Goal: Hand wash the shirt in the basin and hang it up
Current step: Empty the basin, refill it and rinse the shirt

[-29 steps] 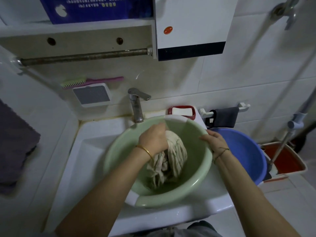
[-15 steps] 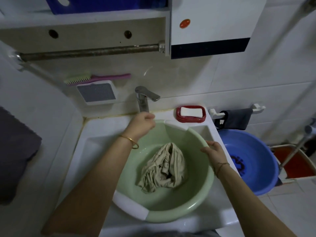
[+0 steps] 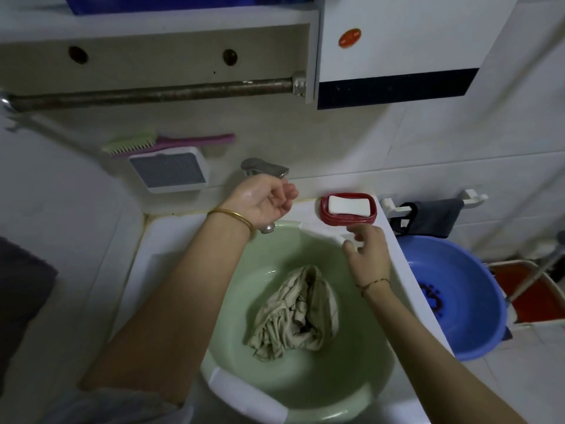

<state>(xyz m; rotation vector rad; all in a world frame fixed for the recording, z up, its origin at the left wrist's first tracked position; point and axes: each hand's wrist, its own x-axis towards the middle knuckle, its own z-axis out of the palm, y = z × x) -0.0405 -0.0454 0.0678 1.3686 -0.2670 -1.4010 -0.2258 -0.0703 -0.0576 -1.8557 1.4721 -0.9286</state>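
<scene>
Head view: low in the middle of the frame the shirt [image 3: 295, 313] lies bunched in the green basin [image 3: 363, 359], soft and floppy, likely heavy and slippery once wet, so grab a thick fold on top. Just above it your right hand [image 3: 368, 255] hovers by the basin's far rim, fingers loose, holding nothing. Higher up your left hand [image 3: 261, 200] curls at the tap [image 3: 264, 169] and hides most of it, so I cannot tell if it grips.
</scene>
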